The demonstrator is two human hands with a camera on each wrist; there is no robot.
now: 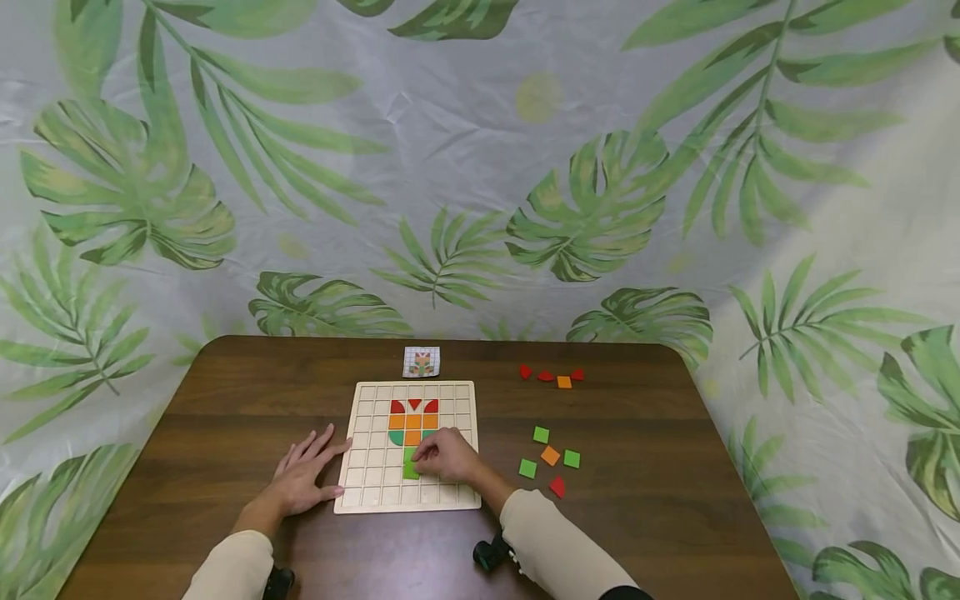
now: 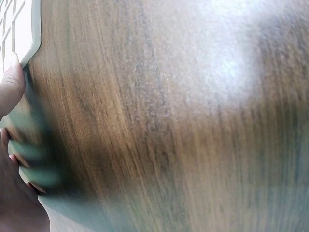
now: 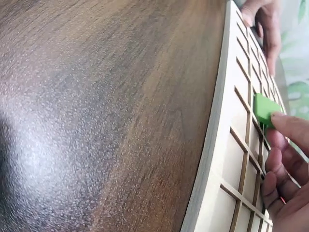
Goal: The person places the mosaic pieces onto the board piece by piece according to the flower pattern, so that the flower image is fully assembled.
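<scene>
Your left hand [image 1: 300,479] lies with fingers spread at the left edge of the pale wooden grid board [image 1: 371,497], thumb on its near left corner, holding no piece. Your right hand [image 1: 447,457] is narrowed to a pinch on a flat green square tile [image 3: 264,108], glossy, its material uncertain. Key relation: the tile lies to the left of your right hand, just at its fingertips, over the near half of the board; your right hand is the nearer, your left well apart. Being square, the tile has no long axis; its free end points away from your right fingers, towards your left hand. In the right wrist view it appears tilted to the grid; whether it touches the cells you cannot tell.

Beyond it, a second green piece [image 1: 408,454] seems to sit in line, partly masked by your fingers. Farther up the board are orange squares [image 1: 413,422], a teal quarter-round piece [image 1: 395,437] and a red triangle [image 1: 414,405]. To the right, on the dark wood-grain tabletop [image 1: 637,517], lie loose green squares [image 1: 572,459], with red pieces [image 1: 525,372] farther off. A printed paper card [image 1: 422,362] lies past the board; leaf-patterned fabric [image 1: 465,150] hangs behind.
</scene>
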